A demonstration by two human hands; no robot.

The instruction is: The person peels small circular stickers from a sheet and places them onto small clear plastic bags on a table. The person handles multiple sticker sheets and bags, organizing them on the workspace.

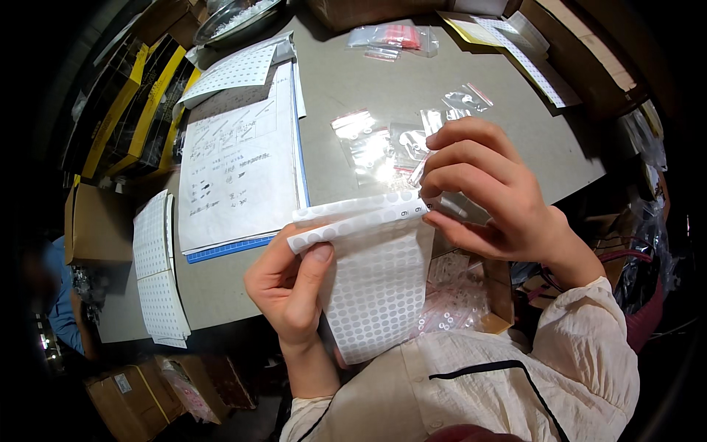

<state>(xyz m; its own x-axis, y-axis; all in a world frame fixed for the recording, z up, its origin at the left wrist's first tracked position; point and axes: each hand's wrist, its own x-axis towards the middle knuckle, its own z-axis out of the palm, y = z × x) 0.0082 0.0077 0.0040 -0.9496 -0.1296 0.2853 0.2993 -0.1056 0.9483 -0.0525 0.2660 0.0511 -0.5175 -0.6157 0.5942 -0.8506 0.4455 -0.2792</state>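
Note:
A white sheet of round stickers (379,295) hangs in front of me, its top edge bent over into a fold. My left hand (291,287) pinches the left end of that fold between thumb and fingers. At the right end, the thumb and forefinger of my right hand (504,199) close on the sheet's edge, while its other fingers curl above. Whether a loose sticker is between those fingertips is too small to tell. Just beyond the sheet lie several small clear zip bags (374,158) with white parts inside, partly hidden by my right hand.
Left of the bags, marked papers (236,162) lie on a blue board (302,169). More sticker sheets (158,272) sit near the table's left edge. Black-and-yellow boxes (125,110) stand far left. An open carton (501,287) with bagged rings is by my lap. A blue-sleeved person (62,295) is at left.

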